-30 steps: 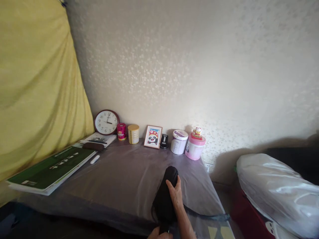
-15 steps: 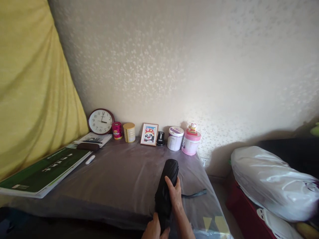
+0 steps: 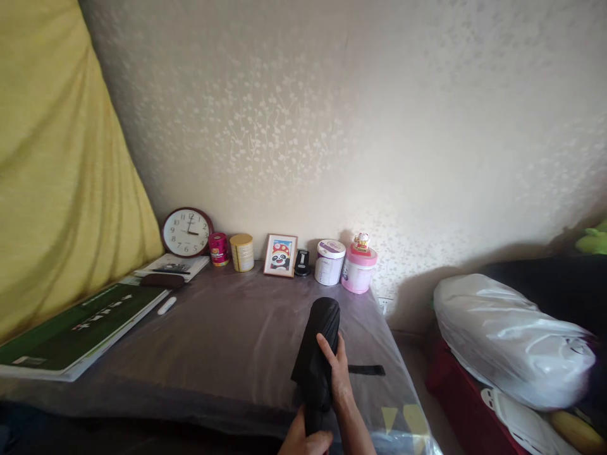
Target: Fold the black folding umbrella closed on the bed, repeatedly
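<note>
A black folded umbrella point(image 3: 313, 354) points away from me over the front right part of the covered table point(image 3: 227, 341). My left hand point(image 3: 306, 436) is closed around its handle at the near end. Higher up, my right hand point(image 3: 337, 370) wraps the rolled black fabric from the right side, thumb on top; the fingers underneath are partly hidden. The umbrella's black strap point(image 3: 367, 370) sticks out loose to the right of my right hand. A flap of fabric stands out on the left side of the umbrella.
Along the wall stand a clock point(image 3: 188, 232), a pink tin point(image 3: 219, 249), a yellow-lidded can point(image 3: 242, 253), a panda picture frame point(image 3: 280, 255) and two tubs point(image 3: 330, 262). A green board point(image 3: 90, 325) lies left. A white plastic bag point(image 3: 509, 341) sits on a red box to the right.
The left hand has shifted slightly right and shows more of the handle. The umbrella's fabric has turned a little, with a flap now out to the left. The view has shifted slightly.
</note>
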Demonstrator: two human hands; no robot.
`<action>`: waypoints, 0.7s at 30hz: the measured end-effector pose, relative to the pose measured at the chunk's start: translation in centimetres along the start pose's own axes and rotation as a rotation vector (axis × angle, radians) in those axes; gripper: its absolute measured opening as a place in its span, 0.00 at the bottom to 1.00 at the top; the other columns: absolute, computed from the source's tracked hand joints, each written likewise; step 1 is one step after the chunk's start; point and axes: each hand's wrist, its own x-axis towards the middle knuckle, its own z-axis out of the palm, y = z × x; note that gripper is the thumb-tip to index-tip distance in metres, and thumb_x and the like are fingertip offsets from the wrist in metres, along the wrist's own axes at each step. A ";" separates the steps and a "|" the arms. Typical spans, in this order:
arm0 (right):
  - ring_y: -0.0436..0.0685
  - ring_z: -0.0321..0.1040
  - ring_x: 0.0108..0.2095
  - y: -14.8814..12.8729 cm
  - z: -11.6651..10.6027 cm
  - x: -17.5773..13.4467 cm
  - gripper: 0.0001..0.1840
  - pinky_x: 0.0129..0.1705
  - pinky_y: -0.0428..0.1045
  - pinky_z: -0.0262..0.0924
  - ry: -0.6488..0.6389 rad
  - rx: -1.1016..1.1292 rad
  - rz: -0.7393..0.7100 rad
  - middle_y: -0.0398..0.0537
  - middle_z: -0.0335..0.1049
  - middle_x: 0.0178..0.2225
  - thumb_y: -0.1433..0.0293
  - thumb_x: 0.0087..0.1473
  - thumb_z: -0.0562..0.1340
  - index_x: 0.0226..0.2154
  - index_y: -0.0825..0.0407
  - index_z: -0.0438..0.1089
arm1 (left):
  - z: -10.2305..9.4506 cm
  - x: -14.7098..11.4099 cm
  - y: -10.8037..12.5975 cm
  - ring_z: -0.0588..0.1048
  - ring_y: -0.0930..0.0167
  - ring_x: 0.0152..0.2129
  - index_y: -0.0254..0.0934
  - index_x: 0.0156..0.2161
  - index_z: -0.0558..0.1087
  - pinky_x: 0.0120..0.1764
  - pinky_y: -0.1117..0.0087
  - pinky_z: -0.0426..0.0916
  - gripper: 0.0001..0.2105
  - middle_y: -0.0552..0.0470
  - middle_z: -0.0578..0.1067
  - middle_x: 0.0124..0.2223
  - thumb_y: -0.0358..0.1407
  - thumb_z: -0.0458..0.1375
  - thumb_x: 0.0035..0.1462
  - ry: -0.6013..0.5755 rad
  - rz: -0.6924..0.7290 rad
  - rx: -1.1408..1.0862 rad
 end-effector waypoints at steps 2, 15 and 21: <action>0.60 0.66 0.45 0.1 0.1 -0.2 0.40 0.46 0.50 0.61 0.031 -0.067 -0.057 0.48 0.70 0.44 0.54 0.39 0.65 0.54 0.52 0.58 | 0.0 0.5 -0.5 0.72 0.70 0.24 0.34 0.50 0.59 0.31 0.72 0.62 0.23 0.58 0.69 0.23 0.35 0.53 0.46 0.085 0.063 0.101; 0.60 0.69 0.39 -2.0 0.4 -2.1 0.40 0.38 0.50 0.65 -0.013 0.112 0.079 0.47 0.72 0.42 0.52 0.42 0.63 0.55 0.49 0.55 | -0.6 -0.3 0.7 0.70 0.72 0.21 0.36 0.56 0.51 0.26 0.73 0.62 0.33 0.59 0.70 0.25 0.36 0.56 0.43 -0.034 0.192 0.037; 0.59 0.68 0.42 -2.0 0.2 -2.0 0.38 0.41 0.48 0.64 0.011 0.014 0.013 0.45 0.71 0.42 0.53 0.39 0.65 0.52 0.49 0.59 | -0.3 0.4 -0.1 0.72 0.70 0.30 0.34 0.56 0.51 0.35 0.73 0.63 0.33 0.54 0.73 0.31 0.31 0.54 0.43 0.083 0.250 0.157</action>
